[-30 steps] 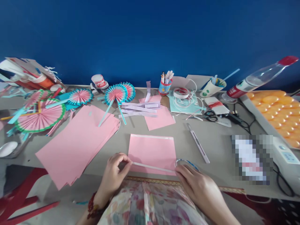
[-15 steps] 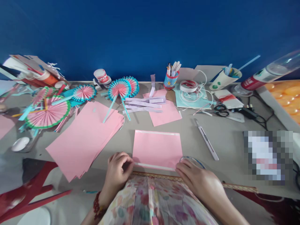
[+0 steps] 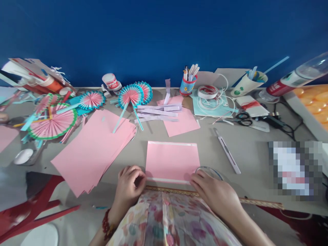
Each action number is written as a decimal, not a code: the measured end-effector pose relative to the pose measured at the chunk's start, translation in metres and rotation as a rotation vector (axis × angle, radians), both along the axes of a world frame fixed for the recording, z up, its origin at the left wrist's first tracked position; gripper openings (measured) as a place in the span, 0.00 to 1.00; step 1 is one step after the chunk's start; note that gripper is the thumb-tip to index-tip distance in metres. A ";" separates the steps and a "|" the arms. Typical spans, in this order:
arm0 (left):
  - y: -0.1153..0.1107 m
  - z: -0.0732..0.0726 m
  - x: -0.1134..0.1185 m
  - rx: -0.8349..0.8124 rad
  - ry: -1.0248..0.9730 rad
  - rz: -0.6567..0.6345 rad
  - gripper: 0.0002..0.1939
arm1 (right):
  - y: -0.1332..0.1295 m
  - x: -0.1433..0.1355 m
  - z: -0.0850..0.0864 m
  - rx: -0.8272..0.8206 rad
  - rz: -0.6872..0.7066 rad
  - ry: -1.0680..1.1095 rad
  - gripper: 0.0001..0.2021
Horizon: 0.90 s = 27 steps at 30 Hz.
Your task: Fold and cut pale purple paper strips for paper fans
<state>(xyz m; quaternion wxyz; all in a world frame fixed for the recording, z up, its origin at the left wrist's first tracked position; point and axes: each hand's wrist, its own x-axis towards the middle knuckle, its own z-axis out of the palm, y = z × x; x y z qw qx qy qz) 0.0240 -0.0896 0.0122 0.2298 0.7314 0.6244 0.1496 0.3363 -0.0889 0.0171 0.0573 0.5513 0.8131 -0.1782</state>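
Observation:
A pink sheet of paper (image 3: 172, 160) lies flat in front of me, with whitish strips along its top and bottom edges. My left hand (image 3: 131, 184) is closed at the lower left corner, thumb and forefinger pinched at the paper's edge. At the lower right corner, the fingers of my right hand (image 3: 214, 189) are pressed together on the edge, partly covering it. A clear ring like a tape roll (image 3: 214, 169) lies just behind my right hand, partly hidden by it. Farther right rests a white craft knife (image 3: 227, 150).
Stacked pink sheets (image 3: 94, 150) lie at left, near folded paper fans (image 3: 130, 97). Behind my sheet are pale paper strips (image 3: 159, 112). A pen cup (image 3: 188, 85), white ribbon roll (image 3: 208, 92), scissors (image 3: 244, 119) and plastic bottle (image 3: 284, 83) stand or lie toward the wall.
My right hand has slid slightly left along the paper's lower edge. My left hand stays at its corner. The view has shifted a little.

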 end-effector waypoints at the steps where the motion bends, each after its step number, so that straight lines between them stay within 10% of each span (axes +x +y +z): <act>1: 0.000 0.000 0.000 -0.002 0.001 -0.001 0.07 | 0.001 0.000 0.000 -0.014 -0.002 -0.008 0.14; 27: -0.004 -0.001 0.002 0.012 0.085 -0.019 0.05 | 0.005 -0.004 0.007 -0.111 -0.021 -0.071 0.13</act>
